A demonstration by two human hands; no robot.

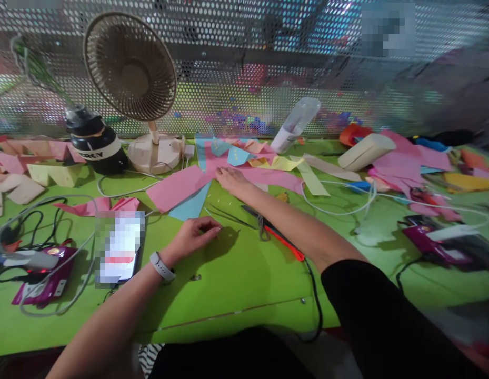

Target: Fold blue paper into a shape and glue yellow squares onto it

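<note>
My right hand reaches to the pink paper pieces in the middle of the green table, its fingertips down at the edge of a pink strip; whether they grip anything is too small to tell. Nearer to me, my left hand hovers above the table with thumb and index finger close together, and what is between them cannot be made out. Beyond it lie a large pink sheet and a blue sheet. Thin dark strips and a red-handled tool rest beneath my right forearm.
A fan, a black jar and a tilted clear bottle stand at the back. A phone lies left of my left hand. Purple power strips with loose cables sit at both sides. Coloured paper scraps lie around.
</note>
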